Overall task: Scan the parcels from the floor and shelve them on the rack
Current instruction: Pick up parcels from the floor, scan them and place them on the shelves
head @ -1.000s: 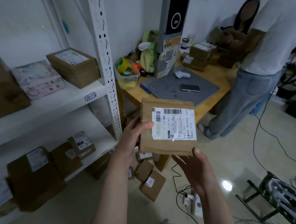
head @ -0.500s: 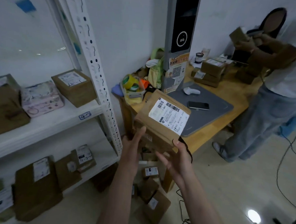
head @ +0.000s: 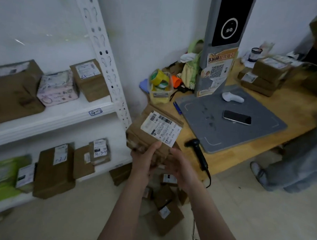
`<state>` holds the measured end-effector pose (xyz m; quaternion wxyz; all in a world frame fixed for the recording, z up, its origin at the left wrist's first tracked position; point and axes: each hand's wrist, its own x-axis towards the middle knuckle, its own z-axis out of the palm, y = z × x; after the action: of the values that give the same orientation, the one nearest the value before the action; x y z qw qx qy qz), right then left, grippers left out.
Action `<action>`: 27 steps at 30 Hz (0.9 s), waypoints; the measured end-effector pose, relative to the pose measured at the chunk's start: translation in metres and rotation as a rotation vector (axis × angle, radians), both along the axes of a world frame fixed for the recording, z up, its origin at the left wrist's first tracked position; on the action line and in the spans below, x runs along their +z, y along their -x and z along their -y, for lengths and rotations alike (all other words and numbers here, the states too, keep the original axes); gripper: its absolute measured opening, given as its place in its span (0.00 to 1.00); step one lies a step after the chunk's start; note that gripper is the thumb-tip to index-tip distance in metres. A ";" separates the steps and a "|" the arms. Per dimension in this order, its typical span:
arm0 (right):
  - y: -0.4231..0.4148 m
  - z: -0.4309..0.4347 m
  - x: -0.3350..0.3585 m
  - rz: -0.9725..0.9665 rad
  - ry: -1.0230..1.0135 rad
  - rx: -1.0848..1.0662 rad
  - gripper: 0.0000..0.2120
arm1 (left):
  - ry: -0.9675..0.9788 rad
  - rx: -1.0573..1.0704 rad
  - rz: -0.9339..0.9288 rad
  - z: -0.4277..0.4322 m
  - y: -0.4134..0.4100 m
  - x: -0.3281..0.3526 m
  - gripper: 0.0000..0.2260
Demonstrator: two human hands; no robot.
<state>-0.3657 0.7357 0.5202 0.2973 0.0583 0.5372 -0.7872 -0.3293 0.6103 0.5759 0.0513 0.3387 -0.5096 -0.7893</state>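
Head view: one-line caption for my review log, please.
Left hand and right hand hold a labelled parcel, label up, between white rack and wooden table.

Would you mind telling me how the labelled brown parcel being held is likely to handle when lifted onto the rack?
The parcel is probably stiff: its cardboard faces look flat and boxy. It seems fairly light, since the left hand pinches it near one edge, thumb on top. Its matte cardboard looks unlikely to slip.
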 end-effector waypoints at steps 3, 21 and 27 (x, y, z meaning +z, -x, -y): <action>0.018 -0.010 -0.006 0.057 -0.217 -0.183 0.38 | 0.015 0.088 0.080 0.008 0.003 -0.002 0.68; 0.108 -0.072 -0.089 -0.009 -0.935 -0.081 0.23 | 0.083 0.025 0.162 -0.010 0.019 -0.013 0.65; 0.120 -0.067 -0.085 0.035 -0.965 0.025 0.14 | 0.136 -0.023 0.156 -0.016 0.023 -0.008 0.65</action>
<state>-0.4859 0.8026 0.4356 0.2549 0.1965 0.8366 -0.4433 -0.3527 0.6260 0.5682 0.0251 0.3888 -0.5682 -0.7248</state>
